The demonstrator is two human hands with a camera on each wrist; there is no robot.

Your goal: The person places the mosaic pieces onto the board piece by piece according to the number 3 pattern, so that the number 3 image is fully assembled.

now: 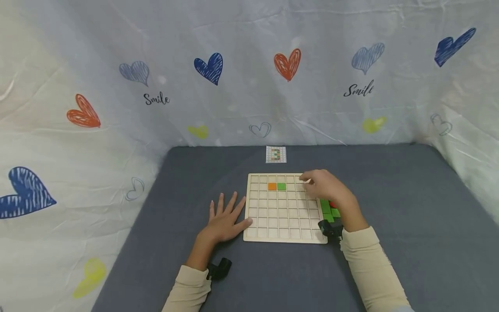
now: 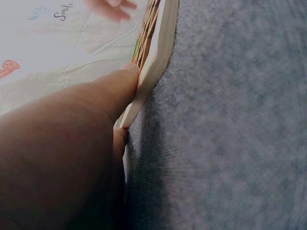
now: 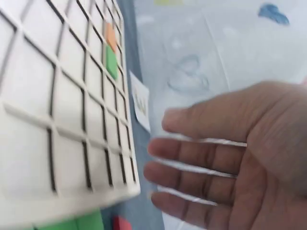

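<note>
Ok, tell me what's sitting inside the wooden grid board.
Inside the grid board two tiles fill neighbouring cells: an orange tile and a green tile just right of it. The right hand hovers over the far right corner, hiding the cells beneath it.

Head view high, looking down at grid board (image 1: 284, 210); wrist views close, low; all share board.
</note>
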